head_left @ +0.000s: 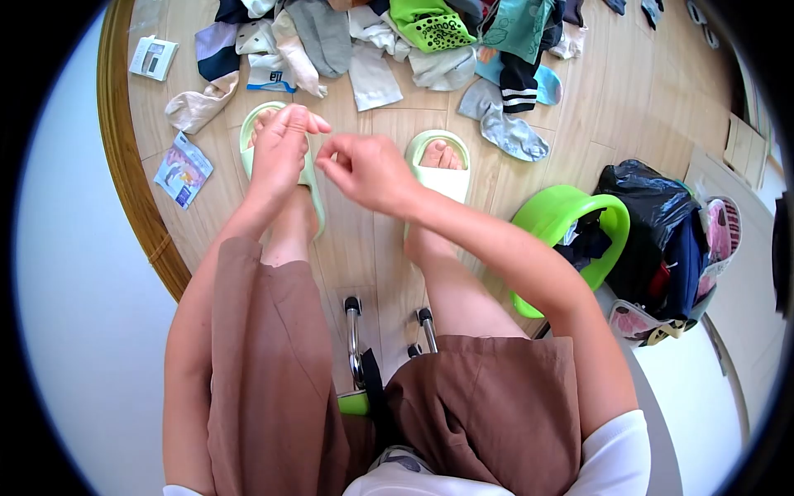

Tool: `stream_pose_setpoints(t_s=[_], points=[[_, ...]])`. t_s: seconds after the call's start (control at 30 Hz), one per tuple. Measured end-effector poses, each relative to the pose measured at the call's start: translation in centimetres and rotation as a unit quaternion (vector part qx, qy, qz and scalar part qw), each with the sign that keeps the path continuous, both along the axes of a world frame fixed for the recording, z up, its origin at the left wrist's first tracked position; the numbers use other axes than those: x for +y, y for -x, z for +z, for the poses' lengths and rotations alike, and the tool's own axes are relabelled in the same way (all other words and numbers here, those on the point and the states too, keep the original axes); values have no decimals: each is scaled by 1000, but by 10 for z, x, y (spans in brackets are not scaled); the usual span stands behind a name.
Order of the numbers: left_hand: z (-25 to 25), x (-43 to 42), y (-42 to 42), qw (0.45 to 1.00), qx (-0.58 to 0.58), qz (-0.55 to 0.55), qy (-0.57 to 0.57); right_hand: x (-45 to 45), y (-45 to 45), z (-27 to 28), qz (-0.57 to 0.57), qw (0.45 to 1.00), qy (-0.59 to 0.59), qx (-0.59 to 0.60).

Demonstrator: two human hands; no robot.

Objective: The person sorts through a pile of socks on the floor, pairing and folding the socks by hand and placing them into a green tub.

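My left hand (287,149) is closed above the left slipper (314,192), its thumb and forefinger pressed together and pointing right. Just to its right, my right hand (370,171) has its fingers curled into a pinch. The fingertips face each other with a small gap between them. Whatever either hand might hold is too small or hidden to make out. Beyond the hands lie a grey-white sock (375,78), a pale pink sock (296,51) and a green sock with black dots (442,31). A beige sock (201,103) lies to the left.
Many more socks are heaped at the top. A light-blue sock (511,131) lies right of centre. A printed packet (184,170) and a small white box (154,59) are at left. On the right stand a green basket (546,217) with dark cloth inside and a black plastic bag (635,202).
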State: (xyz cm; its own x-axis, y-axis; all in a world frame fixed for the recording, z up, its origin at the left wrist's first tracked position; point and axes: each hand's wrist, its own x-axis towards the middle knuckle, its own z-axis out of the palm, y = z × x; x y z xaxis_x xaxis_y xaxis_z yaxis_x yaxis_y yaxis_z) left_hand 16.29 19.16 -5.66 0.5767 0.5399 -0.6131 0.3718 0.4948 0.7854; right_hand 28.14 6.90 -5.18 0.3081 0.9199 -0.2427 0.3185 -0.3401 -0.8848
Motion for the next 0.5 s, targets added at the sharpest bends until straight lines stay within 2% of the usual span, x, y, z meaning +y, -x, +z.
stream_pose_setpoints(t_s=[0.1, 0.13, 0.23, 0.33, 0.4, 0.5], points=[[-18, -9, 15, 990, -70, -64, 100, -2, 6, 12, -12, 999, -44, 21], [19, -8, 6, 991, 4, -70, 116, -1, 5, 13, -21, 998, -60, 24], [15, 3, 21, 987, -17, -95, 126, 1, 0, 14, -20, 998, -61, 17], [32, 25, 42, 995, 45, -4, 93, 4, -8, 13, -65, 997, -28, 25], [37, 43, 71, 987, 80, 131, 38, 2, -12, 6, -66, 997, -17, 28], [18, 57, 157, 974, 154, 166, -27, -2, -20, -2, -55, 998, 29, 25]])
